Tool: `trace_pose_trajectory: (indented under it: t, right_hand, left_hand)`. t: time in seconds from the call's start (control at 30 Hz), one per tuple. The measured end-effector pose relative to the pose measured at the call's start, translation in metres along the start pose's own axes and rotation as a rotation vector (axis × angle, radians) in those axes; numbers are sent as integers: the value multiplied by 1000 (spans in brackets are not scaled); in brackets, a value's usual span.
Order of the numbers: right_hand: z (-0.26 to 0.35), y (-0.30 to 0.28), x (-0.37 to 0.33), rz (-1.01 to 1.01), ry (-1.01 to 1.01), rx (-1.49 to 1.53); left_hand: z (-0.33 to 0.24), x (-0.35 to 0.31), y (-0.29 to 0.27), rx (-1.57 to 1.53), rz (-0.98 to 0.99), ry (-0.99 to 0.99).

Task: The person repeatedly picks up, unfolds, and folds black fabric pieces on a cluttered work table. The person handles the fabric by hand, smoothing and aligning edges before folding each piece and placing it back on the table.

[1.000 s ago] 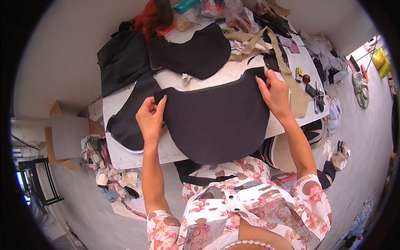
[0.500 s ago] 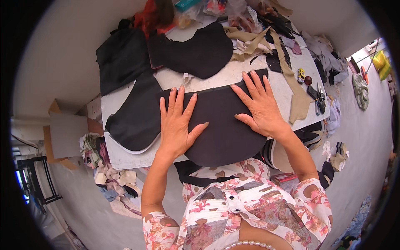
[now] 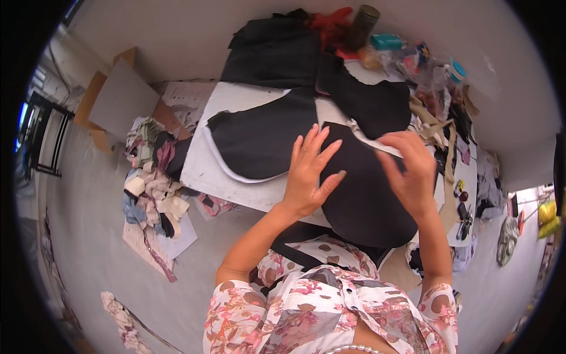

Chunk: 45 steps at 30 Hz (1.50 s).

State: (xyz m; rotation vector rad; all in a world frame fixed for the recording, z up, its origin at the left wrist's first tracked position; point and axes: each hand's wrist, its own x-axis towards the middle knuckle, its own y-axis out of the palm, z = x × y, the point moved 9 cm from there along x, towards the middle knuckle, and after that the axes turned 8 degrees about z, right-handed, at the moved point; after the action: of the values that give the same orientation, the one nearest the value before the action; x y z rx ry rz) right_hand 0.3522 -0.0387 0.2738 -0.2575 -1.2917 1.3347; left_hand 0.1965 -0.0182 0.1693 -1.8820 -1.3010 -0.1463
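Note:
A black fabric panel with a rounded lower edge lies on the white table in front of me. My left hand rests near its left side, fingers spread and holding nothing. Over the panel's upper part, my right hand is closed with fingertips at one end of a narrow white strip. The strip runs up and left from those fingers, and its exact material is unclear. To the left lies another curved black panel with a white edge showing beneath. A third black piece lies beyond the strip.
A stack of black fabric covers the table's far left corner. Plastic bags, a teal box and a dark canister stand behind. Beige scraps, a yellow tape measure and scissors lie right. Cloth scraps are heaped left.
The view has swung left. My right hand has lifted off the panel, closed, and is now at the white strip. My left hand stays open near the panel's left side.

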Motion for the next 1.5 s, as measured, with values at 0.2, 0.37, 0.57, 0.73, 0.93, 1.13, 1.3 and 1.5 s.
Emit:
trace_pose_trajectory:
  t: [0.2, 0.37, 0.57, 0.73, 0.93, 1.13, 1.3, 1.5]
  right_hand:
    - [68, 206, 77, 642, -88, 295]
    - [74, 302, 90, 485, -130, 23]
    - [56, 332, 94, 624, -24, 127]
    - [58, 326, 94, 661, -12, 115]
    - [55, 317, 100, 617, -12, 115]
    - [-2, 246, 136, 364, 82, 362]
    - [-71, 176, 141, 278, 289, 998]
    - [-120, 65, 139, -43, 186, 1291]
  left_hand:
    - [80, -87, -111, -87, -631, -320]
    - [134, -138, -156, -116, -866, -531]
    - [160, -150, -170, -74, -862, -603]
    - [167, -113, -164, 141, -714, -508]
    - [193, -98, -125, 535, -270, -682]
    - [199, -108, -117, 646, -288, -632]
    - [210, -111, -112, 711, -254, -647]
    - [222, -113, -112, 763, -190, -671]
